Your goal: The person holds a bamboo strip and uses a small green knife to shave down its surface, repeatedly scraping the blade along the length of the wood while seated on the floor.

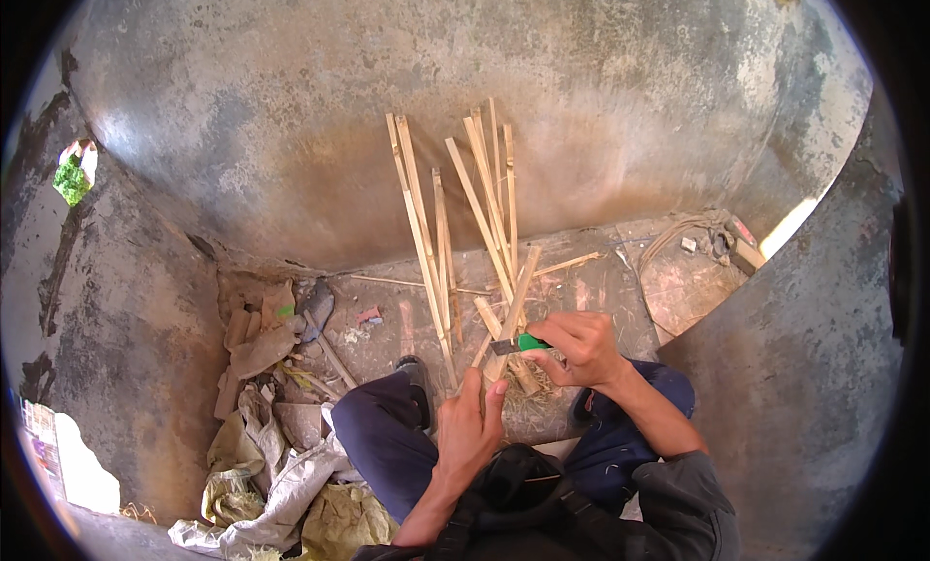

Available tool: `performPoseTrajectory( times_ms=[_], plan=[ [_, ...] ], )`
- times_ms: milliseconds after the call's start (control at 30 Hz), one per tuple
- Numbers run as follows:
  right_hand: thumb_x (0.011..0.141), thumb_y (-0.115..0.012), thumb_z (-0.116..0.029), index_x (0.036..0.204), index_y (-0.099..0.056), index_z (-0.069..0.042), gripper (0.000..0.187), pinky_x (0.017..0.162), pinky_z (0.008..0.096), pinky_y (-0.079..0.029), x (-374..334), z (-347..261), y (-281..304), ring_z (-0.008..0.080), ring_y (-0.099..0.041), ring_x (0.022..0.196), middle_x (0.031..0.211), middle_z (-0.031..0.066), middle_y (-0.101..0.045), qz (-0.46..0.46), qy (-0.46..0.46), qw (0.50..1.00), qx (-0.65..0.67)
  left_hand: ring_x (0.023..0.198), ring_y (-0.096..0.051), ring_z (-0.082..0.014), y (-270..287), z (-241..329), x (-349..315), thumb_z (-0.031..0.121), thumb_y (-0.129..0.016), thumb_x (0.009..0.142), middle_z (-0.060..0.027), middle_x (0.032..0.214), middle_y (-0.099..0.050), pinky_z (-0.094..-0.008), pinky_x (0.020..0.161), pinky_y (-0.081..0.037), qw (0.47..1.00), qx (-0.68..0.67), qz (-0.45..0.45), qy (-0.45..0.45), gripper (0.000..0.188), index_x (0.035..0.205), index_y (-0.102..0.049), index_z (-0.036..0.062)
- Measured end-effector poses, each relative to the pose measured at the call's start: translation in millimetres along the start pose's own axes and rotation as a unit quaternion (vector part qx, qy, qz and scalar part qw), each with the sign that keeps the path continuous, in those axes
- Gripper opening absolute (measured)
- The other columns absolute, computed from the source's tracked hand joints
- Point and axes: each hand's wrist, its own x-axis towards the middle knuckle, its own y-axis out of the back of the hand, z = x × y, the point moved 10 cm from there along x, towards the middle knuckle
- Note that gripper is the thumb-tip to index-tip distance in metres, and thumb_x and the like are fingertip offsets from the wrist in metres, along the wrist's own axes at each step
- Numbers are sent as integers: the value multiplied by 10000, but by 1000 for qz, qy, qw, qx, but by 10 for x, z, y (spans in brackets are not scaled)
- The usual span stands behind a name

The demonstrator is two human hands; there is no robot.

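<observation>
In my left hand (pixel 467 427), closed in front of my body, is the lower end of a pale bamboo strip (pixel 520 292) that slants up and away. My right hand (pixel 585 350) grips a green-handled knife (pixel 530 342), whose dark blade lies across the strip just beyond my left fingers. Beneath them a short, thicker bamboo piece (pixel 488 316) rests on the floor among thin shavings (pixel 528 403). Further off, long bamboo strips lean against the wall in a left bunch (pixel 419 227) and a right bunch (pixel 490 188).
Curved, stained concrete walls (pixel 320 106) surround me. Crumpled sacks (pixel 281 488) lie at the lower left, with rubble and scraps (pixel 260 343) above them. A coil of cord (pixel 668 239) sits at the far right, near a slab (pixel 688 285). My bent knees flank the work.
</observation>
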Motion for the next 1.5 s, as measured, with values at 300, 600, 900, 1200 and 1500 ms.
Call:
performPoseTrajectory(
  times_ms=[300, 600, 900, 1200, 1500],
  plan=[
    [1039, -725, -289, 1018, -744, -61, 229, 559, 342, -489, 28, 1039, 885, 207, -649, 619, 790, 112, -685, 172, -216, 958, -72, 721, -655, -572, -34, -103, -287, 348, -606, 1124, -318, 713, -631, -606, 597, -471, 999, 2, -45, 22, 344, 1112, -548, 10],
    [974, -775, -325, 1007, -744, -74, 255, 587, 360, -550, -28, 148, -15, 233, -705, 656, 795, 73, -690, 0, 0, 998, 65, 623, -684, -480, 149, -60, -52, 339, -776, 1036, -245, 658, -638, -492, 539, -494, 999, -3, 40, 9, 379, 1082, -557, 33],
    [916, -830, -338, 952, -732, -53, 304, 536, 369, -496, -28, -73, -119, 264, -651, 595, 755, 65, -644, -17, 54, 995, 88, 661, -711, -488, 122, 11, -53, 309, -789, 1025, -241, 653, -646, -494, 533, -502, 999, -26, 28, 4, 377, 1115, -553, 28],
    [938, -802, -341, 1014, -751, -114, 244, 578, 360, -549, -5, -85, -87, 249, -690, 644, 798, 40, -682, -20, 40, 997, 69, 696, -678, -534, 62, 41, -54, 309, -689, 1085, -285, 698, -636, -533, 579, -486, 999, -41, -22, 15, 346, 1099, -534, 1],
    [908, -828, -332, 978, -761, -116, 237, 560, 359, -530, 46, -71, 2, 246, -680, 624, 770, 41, -674, -3, 24, 999, 41, 771, -648, -571, 34, 43, -78, 336, -616, 1121, -312, 766, -634, -557, 652, -482, 996, -56, -53, 40, 356, 1104, -542, -12]
  ],
)
